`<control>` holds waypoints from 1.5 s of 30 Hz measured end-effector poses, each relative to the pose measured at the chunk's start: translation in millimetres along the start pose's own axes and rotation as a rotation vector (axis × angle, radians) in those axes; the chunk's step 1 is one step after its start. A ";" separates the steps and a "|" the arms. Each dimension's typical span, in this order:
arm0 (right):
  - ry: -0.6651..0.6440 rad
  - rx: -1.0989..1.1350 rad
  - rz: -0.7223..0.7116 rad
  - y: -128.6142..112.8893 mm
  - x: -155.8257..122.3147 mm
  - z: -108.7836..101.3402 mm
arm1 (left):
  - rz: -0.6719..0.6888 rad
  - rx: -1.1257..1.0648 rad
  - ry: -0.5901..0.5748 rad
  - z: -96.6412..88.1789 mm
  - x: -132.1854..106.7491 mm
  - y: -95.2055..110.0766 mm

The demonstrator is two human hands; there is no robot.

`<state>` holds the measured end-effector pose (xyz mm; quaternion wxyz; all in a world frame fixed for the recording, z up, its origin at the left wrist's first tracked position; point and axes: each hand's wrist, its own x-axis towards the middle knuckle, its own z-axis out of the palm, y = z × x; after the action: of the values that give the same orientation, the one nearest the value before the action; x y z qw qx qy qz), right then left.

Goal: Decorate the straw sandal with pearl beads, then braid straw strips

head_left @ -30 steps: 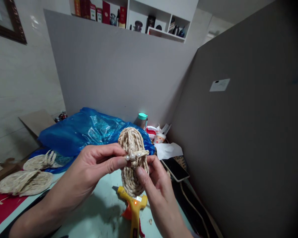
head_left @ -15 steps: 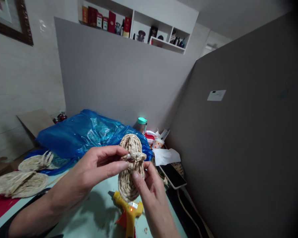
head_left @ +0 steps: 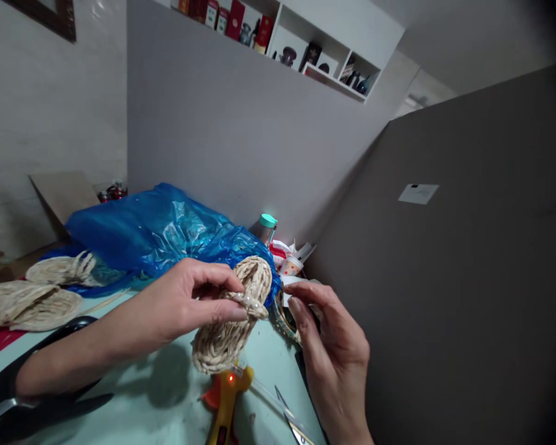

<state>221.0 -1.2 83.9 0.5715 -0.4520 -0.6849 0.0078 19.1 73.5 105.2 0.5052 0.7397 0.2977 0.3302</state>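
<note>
My left hand (head_left: 176,303) pinches a small woven straw slipper (head_left: 220,340) by its strap, thumb and forefinger closed on it. A short row of white pearl beads (head_left: 249,301) lies across the strap. The slipper is held tilted above the table. To its right, apart from it, is my right hand (head_left: 336,346), its thumb and forefinger tips drawn together; whatever may be between them is too small to make out. Below the slipper rests a yellow glue gun (head_left: 227,402) with a red light lit. Scissors (head_left: 293,420) lie to the right of it.
A blue plastic bag (head_left: 167,228) is heaped at the back. Larger woven straw pieces (head_left: 41,303) lie at the left, near a black-handled tool (head_left: 9,386) by my left forearm. A green-lidded bottle (head_left: 267,226) and a paper cup (head_left: 291,266) stand behind; a grey partition (head_left: 445,296) rises at right.
My right hand has let go of the slipper and moved to the right. The slipper has turned, its lower end swinging left, still in my left hand. The view has tilted.
</note>
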 end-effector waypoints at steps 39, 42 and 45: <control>-0.677 0.201 0.419 26.9 -0.3 13.8 | -0.006 0.167 -0.332 -23.0 -9.2 -33.2; -0.793 0.395 0.527 22.5 -10.8 31.3 | -0.060 0.112 -0.290 -19.5 -38.3 -41.4; -0.836 0.466 0.631 17.5 -19.2 49.4 | -0.122 0.084 -0.177 -22.3 -66.7 -47.9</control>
<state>191.5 22.1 42.6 0.3066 -0.4552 -0.6647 0.5069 -44.0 49.0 53.5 0.5169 0.7671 0.3101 0.2196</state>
